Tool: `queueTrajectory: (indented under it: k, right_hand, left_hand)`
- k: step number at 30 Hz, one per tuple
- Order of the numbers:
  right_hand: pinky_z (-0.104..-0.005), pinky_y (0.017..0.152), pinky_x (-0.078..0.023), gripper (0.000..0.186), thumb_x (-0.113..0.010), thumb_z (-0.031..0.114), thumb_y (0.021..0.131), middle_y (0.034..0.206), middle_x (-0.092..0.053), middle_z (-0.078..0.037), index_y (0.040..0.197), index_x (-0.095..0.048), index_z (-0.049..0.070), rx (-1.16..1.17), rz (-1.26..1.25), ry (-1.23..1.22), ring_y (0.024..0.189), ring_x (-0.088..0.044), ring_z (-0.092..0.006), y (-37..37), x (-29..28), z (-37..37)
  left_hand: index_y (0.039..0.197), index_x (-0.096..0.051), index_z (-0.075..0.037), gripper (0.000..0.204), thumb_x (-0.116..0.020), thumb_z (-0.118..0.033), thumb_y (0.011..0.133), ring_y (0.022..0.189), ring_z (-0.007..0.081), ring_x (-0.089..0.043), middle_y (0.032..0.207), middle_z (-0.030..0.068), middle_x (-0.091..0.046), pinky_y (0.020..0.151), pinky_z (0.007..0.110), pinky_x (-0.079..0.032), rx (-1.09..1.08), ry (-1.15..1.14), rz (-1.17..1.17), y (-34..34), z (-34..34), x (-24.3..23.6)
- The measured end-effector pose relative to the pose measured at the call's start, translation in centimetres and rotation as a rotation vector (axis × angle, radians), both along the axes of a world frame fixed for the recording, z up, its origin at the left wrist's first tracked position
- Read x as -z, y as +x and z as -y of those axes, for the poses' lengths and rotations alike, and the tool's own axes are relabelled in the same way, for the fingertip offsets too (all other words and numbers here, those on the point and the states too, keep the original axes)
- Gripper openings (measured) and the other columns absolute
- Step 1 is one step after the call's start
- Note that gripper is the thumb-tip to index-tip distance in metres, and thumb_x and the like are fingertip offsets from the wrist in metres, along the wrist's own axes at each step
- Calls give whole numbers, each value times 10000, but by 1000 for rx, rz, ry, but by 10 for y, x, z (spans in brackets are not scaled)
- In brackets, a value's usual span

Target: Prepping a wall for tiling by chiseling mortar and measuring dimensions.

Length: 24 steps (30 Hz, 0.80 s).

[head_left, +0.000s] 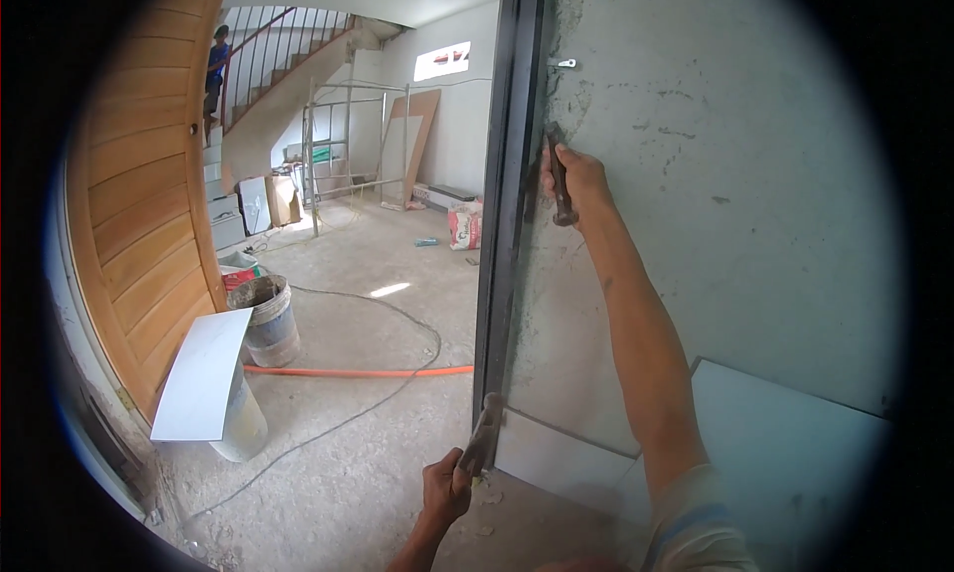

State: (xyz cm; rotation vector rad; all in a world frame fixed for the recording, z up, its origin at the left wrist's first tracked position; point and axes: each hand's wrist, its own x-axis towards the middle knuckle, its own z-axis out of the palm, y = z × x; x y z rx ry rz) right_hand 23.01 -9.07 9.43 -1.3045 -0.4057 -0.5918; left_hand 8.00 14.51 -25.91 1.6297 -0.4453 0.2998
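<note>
At centre, the dark door frame (511, 174) already stands upright, but the grey wall (735, 224) beside it looks rough-edged and unfinished, while the left hand (446, 488) grips a worn tool (483, 438), lower centre, and the right hand (588, 181) a dark tool (560, 192), perhaps a chisel, upper centre.

Your right sleeve (704, 540): short, pale grey (bluish band (701, 517) across it). Left hand (444, 487), right hand (584, 186): both bare.

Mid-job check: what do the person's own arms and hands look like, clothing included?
The left hand and right hand are ungloved, with no watch or bracelet visible. A pale short sleeve with bluish striping covers the upper right arm; no left sleeve shows.
</note>
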Motion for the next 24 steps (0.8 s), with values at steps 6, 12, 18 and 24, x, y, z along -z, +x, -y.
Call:
queueTrajectory:
  k: [6, 12, 18, 24]
  right_hand:
    - [-266, 466, -415, 249, -484, 189, 972, 666, -575, -66, 840, -583, 3, 36, -51, -14, 515, -531, -142, -6, 45, 2]
    - [-274, 454, -420, 260, -500, 191, 964, 650, -586, -78, 823, -589, -9, 68, 1, 14, 492, -529, -141, 4, 3, 3]
    - [-274, 424, -409, 313, -523, 220, 946, 601, -573, -88, 749, -579, -17, 117, 45, -74, 458, -520, -142, 5, 1, 19]
    - [-273, 424, -412, 278, -512, 204, 945, 618, -580, -95, 786, -576, -14, 41, 37, -9, 470, -534, -149, 3, -14, 9]
  left_hand:
    - [748, -523, 1, 395, -493, -358, 910, 454, 221, -490, 526, 139, -479, 471, 356, -404, -15, 53, -47, -5, 3, -5]
    - [729, -484, -13, 424, -496, -399, 905, 500, 369, -516, 544, 178, -483, 485, 380, -417, -62, 213, 101, 4, 10, -26]
    - [745, -472, -28, 441, -500, -440, 900, 559, 420, -552, 579, 180, -498, 495, 440, -429, -56, 304, 446, 31, 15, -98]
    - [731, -488, -63, 382, -680, -386, 798, 541, 269, -545, 611, 81, -504, 489, 383, -445, -189, 515, 947, 64, 20, -167]
